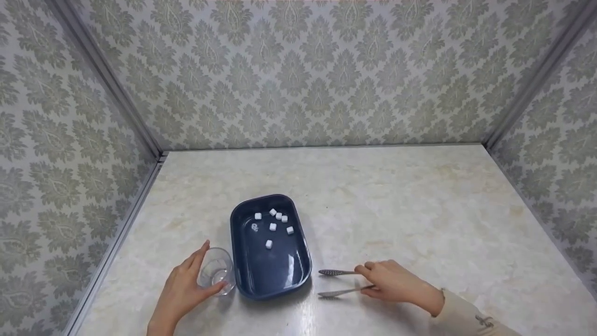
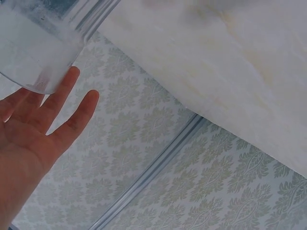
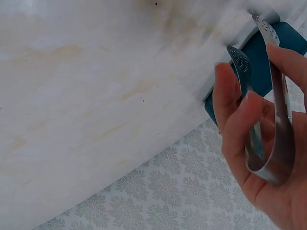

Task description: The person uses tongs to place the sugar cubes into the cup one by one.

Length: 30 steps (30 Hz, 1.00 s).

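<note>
My left hand (image 1: 179, 289) holds a clear glass (image 1: 215, 266) beside the near left side of a dark blue tray (image 1: 268, 277), thumb on the near side and fingers on the far side. In the left wrist view, fingertips rest against the lower part of the glass (image 2: 33, 52). Right of the tray, my right hand (image 1: 396, 282) grips metal tongs (image 1: 339, 272). Their two textured tips point left at the tray and stand apart, with nothing between them. The right wrist view shows the bend of the tongs (image 3: 276, 165) against the palm. Several small white cubes (image 1: 273, 227) lie in the tray's far half.
All this is on a pale marbled table (image 1: 396, 200). Patterned wall panels (image 1: 317, 74) rise behind it and at both sides. A small whitish patch (image 1: 254, 227) shows on the tray floor among the cubes.
</note>
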### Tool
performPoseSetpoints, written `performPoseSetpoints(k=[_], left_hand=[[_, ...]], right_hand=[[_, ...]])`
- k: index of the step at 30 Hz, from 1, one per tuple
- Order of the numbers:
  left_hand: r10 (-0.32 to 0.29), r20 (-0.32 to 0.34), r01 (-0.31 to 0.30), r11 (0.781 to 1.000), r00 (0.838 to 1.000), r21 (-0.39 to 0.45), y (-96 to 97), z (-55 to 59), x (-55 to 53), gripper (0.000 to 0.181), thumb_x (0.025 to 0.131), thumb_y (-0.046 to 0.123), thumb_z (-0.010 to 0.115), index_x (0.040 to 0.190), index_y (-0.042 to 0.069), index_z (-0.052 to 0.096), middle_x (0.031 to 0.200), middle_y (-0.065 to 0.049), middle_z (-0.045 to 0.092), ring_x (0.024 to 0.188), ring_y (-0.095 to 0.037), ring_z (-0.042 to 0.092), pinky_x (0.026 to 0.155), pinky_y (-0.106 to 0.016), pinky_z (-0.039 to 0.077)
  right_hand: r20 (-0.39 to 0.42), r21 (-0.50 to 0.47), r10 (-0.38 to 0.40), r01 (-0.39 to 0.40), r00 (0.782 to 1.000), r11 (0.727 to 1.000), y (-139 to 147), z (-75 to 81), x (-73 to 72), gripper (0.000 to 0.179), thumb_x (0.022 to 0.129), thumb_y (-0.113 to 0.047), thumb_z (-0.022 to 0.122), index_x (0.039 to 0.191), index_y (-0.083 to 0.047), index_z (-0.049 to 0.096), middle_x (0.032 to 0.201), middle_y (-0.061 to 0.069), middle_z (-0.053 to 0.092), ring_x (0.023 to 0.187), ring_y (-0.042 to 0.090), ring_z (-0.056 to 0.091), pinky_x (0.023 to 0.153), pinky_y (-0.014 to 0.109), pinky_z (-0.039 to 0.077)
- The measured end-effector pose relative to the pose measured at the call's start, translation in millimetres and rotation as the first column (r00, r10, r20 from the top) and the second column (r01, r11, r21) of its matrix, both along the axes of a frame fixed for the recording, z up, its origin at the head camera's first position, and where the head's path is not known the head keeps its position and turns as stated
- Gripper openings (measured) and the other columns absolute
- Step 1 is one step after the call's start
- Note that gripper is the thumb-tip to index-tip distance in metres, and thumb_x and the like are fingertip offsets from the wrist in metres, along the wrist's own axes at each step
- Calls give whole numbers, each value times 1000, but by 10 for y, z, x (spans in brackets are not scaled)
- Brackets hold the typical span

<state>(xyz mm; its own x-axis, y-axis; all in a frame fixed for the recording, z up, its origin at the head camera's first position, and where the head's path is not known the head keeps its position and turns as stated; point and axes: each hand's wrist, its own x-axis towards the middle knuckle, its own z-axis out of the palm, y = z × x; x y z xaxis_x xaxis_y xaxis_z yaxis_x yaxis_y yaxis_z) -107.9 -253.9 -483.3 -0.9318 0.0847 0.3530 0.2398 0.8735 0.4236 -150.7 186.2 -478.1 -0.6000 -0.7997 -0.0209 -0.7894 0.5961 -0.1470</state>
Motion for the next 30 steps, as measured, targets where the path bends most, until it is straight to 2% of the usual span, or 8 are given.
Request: performPoseSetpoints(k=[7,15,23,30], left_hand=[[-16,-1,16,1000,1000,26,-8,-27,-19,90,58,37,81,134,9,40,123,-16,55,99,-36,59,81,-51,46],[-39,-22,40,998,999,38,-24,-43,-30,90,58,40,80,134,11,41,125,-11,53,96,-34,60,80,-50,46],[-24,34,23,999,999,35,-52,-28,-19,93,56,44,80,135,15,40,126,-8,52,101,-33,58,82,-48,47],[-17,48,16,999,999,33,-55,-28,-18,93,58,46,79,135,13,39,125,-12,52,100,-35,58,82,-49,47]], right_hand=[[-9,0,-3,3,1000,1000,24,11,18,29,82,-30,63,103,-11,56,67,-3,50,47,1,36,43,16,30],[35,2,-32,32,999,999,74,35,32,29,82,-31,62,104,-12,56,69,-3,52,47,1,38,44,16,30],[86,-9,-71,72,994,997,102,112,60,31,81,-30,63,105,-11,58,70,-2,55,49,0,40,44,16,33],[84,-14,-90,92,992,996,141,169,57,31,81,-30,63,105,-11,58,71,-1,57,47,0,42,44,17,35]])
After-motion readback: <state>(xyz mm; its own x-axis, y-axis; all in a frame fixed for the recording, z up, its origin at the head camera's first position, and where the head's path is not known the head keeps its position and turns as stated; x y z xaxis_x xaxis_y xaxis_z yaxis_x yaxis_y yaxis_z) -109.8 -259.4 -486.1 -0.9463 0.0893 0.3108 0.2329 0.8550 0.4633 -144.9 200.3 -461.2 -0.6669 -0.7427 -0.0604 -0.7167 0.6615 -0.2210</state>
